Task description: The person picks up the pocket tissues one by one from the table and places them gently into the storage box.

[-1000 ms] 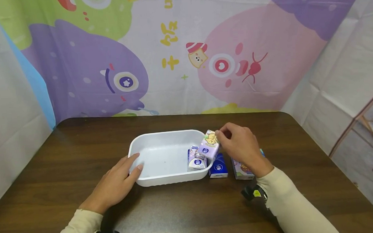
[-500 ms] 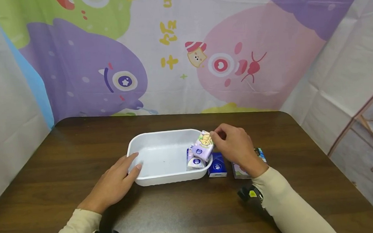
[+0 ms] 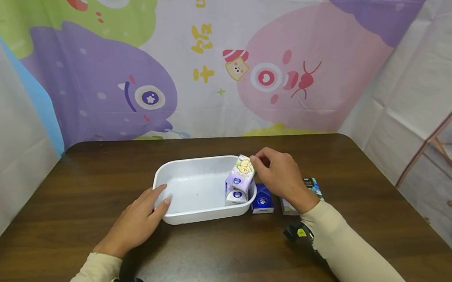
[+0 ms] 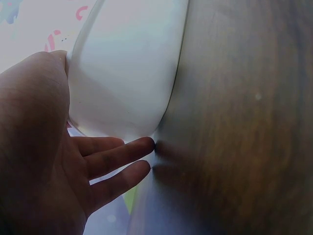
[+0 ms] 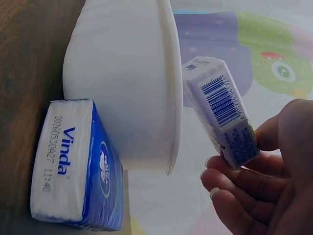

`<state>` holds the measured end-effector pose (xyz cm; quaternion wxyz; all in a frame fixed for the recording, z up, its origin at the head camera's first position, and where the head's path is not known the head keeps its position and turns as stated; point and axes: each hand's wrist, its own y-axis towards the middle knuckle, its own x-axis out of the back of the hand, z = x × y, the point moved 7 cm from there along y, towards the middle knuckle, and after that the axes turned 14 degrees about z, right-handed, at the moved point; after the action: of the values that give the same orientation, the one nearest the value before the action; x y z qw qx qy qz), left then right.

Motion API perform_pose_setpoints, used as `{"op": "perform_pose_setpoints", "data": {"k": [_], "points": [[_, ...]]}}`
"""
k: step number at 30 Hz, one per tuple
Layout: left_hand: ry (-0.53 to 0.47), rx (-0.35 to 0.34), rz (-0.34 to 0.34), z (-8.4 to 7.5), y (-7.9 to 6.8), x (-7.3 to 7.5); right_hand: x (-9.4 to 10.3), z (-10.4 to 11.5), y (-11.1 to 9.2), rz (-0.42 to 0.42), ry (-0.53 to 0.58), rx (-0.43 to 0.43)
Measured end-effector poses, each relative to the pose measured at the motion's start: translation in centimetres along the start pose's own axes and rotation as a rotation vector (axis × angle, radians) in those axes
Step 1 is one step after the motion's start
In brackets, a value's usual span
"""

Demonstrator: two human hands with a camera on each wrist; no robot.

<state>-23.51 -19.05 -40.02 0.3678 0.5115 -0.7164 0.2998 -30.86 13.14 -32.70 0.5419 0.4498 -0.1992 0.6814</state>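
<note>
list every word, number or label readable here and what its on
"Vinda" on the blue pack
"20260530A27 11:40" on its white end
Too small or blurred: the blue pack's logo, barcode digits, print on the held purple pack, labels on the white pack and patterned box
Cannot read surely: yellow backdrop characters

L hand (image 3: 137, 222) loose, R hand (image 3: 281, 172) pinched

We have a small lilac tissue pack (image 3: 241, 172), yellow cartoon character on its upper face, barcode on one side as we see from the right wrist. It's held tilted above the right end of a white basin (image 3: 205, 216); we can't tell if it touches the rim. Basin: rectangular, rounded corners, shallow, sitting upright, long side crosswise.
</note>
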Motion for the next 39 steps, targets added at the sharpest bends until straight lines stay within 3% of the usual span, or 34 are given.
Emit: {"op": "perform_pose_setpoints", "data": {"k": [13, 24, 39], "points": [[-0.004, 0.001, 0.002, -0.1, 0.1, 0.1, -1.4, 0.5, 0.7, 0.029, 0.061, 0.054], [-0.003, 0.000, 0.005, -0.2, 0.2, -0.1, -2.2, 2.0, 1.0, -0.001, 0.144, 0.219], [-0.004, 0.002, 0.003, 0.0, 0.1, 0.0, -4.3, 2.9, 1.8, 0.033, 0.177, 0.182]]}}
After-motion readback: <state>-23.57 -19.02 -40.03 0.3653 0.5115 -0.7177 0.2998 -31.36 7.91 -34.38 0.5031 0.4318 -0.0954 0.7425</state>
